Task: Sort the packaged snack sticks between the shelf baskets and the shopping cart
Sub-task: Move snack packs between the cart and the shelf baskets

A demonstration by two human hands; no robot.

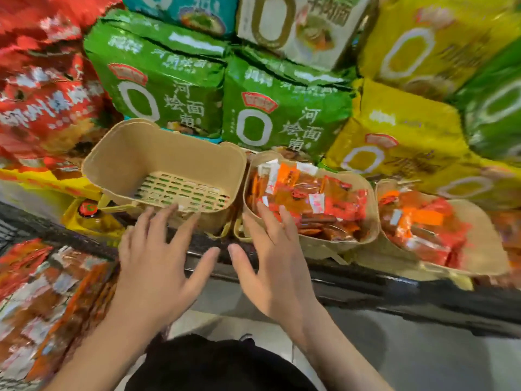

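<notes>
Both hands were spread flat and carried nothing, which suggested a pause between transfers rather than the middle of one. The left hand had straight, splayed fingers, its tips at the near rim of the empty basket, just ahead of it. The right hand was just as bare and flat, its fingertips reaching over the near edge of the full basket, at or very near the topmost snack sticks (contact could not be told for sure through the blur).

Further off to the right of the right hand sat a third basket, also loaded with red and orange packs. Down and to the left of the left hand, a heap of similar packets lay in what appeared to be the shopping cart, near the wrist.

As a judgement, the step in hand was choosing a fresh batch: the next move likely called for the right fingers to curl round a bundle from the full basket, or for the left to drop toward the cart heap, then carry packs into the empty basket ahead of it
</notes>
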